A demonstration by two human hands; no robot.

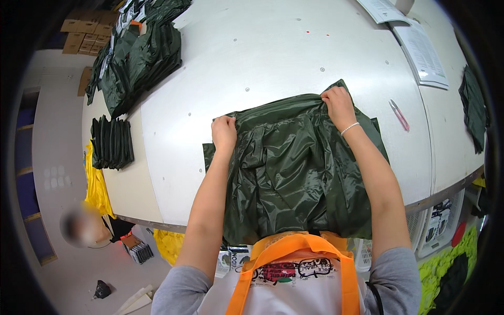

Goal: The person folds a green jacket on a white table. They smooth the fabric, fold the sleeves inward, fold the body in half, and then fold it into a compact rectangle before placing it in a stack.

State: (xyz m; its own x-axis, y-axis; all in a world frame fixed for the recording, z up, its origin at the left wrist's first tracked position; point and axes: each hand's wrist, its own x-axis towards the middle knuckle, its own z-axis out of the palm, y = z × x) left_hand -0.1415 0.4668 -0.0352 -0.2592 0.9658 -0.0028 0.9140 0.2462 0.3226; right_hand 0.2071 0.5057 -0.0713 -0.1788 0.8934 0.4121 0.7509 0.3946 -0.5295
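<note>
A dark green, shiny garment (294, 168) lies spread on the white table (262, 58) in front of me, its near end hanging over the table edge. My left hand (224, 132) grips the garment's far edge at its left corner. My right hand (338, 105), with a bead bracelet on the wrist, pinches the same far edge further right. Both hands bunch the fabric into folds.
A heap of dark green garments (139, 58) and a row of folded ones (111, 143) lie at the table's left. A pink utility knife (399, 114) and printed papers (420, 50) sit at the right. Another green piece (474, 107) lies far right. A person (84, 226) is below left.
</note>
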